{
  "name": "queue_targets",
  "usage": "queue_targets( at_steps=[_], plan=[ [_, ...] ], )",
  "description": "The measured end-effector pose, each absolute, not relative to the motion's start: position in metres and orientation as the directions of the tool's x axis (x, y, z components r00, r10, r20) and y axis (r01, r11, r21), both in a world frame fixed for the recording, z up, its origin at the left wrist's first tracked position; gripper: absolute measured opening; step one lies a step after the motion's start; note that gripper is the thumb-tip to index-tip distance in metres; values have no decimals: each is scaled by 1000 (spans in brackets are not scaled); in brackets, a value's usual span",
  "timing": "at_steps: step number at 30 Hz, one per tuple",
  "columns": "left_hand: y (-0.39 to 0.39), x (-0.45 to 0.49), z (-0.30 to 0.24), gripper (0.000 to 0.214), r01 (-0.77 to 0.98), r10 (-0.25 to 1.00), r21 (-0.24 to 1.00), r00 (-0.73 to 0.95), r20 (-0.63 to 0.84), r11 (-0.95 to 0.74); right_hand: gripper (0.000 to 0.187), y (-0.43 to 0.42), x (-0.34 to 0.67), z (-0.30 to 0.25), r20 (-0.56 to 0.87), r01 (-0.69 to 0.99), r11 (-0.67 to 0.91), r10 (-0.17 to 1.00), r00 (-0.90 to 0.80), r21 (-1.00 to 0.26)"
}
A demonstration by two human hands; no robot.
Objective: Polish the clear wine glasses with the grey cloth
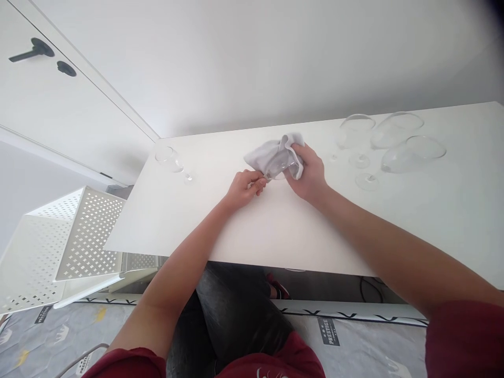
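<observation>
Head view.

Glass [280, 168]: on its side over the middle of the table [275, 231], towards the far edge. Cannot tell whether it touches the tabletop. It spans the gap between the two hands, with the bowl to the right and the stem to the left.

Left hand [244, 189]: grip closed, fingertips pinched on the stem end of the glass. The foot is hidden by the fingers.

Right hand [310, 172]: grip closed around the cloth [262, 155], fingers curled over it. The cloth wraps the bowl, so this grip has the bowl through the fabric. A loose fold of cloth bunches out to the left, above the stem.

Surroundings: three glasses [396, 128] stand close together on the table, right of the right hand and apart from it. A lone glass [169, 158] lies near the table's left corner, well apart from the left hand. A white perforated rack [79, 236] sits beside the table's left edge, lower down.
</observation>
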State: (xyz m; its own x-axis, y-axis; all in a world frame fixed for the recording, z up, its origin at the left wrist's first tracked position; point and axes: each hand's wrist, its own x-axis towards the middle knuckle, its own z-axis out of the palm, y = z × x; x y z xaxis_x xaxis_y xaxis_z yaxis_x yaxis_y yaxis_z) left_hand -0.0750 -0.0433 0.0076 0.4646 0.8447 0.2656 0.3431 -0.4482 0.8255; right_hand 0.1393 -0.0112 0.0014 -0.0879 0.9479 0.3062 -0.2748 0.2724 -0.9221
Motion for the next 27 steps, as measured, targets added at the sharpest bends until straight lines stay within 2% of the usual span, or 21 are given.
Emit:
queue_targets(
  at_steps=[3, 5, 7, 9, 12, 14, 18, 20, 23, 25, 27],
  plan=[
    [-40, -76, 5, 54, 221, 892, 904, 361, 272, -365, 43, -14, 133, -2, 284, -335, 239, 955, -91, -912],
    [-38, -75, 2, 55, 173, 922, 928, 267, 279, -330, 42, -21, 129, -1, 326, -299, 285, 940, -99, -911],
    [-36, -75, -1, 54, 177, 940, 934, 205, 273, -310, 45, -28, 127, -1, 419, -182, 397, 902, -102, -900],
    [-36, -75, -3, 57, 219, 948, 928, 181, 264, -300, 51, -34, 127, -2, 522, 6, 527, 843, -130, -850],
    [-36, -75, -3, 63, 297, 949, 904, 172, 265, -307, 51, -33, 129, -6, 634, 258, 665, 747, -200, -701],
    [-38, -74, -2, 64, 346, 943, 879, 181, 280, -328, 50, -27, 131, -8, 707, 353, 738, 665, -240, -575],
    [-41, -72, -1, 61, 423, 901, 798, 271, 339, -428, 47, -13, 135, -8, 830, 422, 858, 446, -334, -291],
    [-43, -72, -1, 58, 453, 865, 742, 338, 370, -494, 39, -11, 136, -6, 827, 438, 867, 417, -376, -237],
    [-44, -75, -1, 55, 475, 824, 683, 425, 374, -555, 22, -14, 138, -3, 830, 426, 841, 476, -290, -334],
    [-43, -76, -2, 55, 478, 806, 665, 470, 359, -574, 15, -19, 138, 1, 805, 348, 799, 568, -172, -490],
    [-42, -78, -3, 56, 477, 798, 661, 494, 344, -580, 17, -24, 139, 6, 679, 210, 684, 726, -110, -698]
  ],
)
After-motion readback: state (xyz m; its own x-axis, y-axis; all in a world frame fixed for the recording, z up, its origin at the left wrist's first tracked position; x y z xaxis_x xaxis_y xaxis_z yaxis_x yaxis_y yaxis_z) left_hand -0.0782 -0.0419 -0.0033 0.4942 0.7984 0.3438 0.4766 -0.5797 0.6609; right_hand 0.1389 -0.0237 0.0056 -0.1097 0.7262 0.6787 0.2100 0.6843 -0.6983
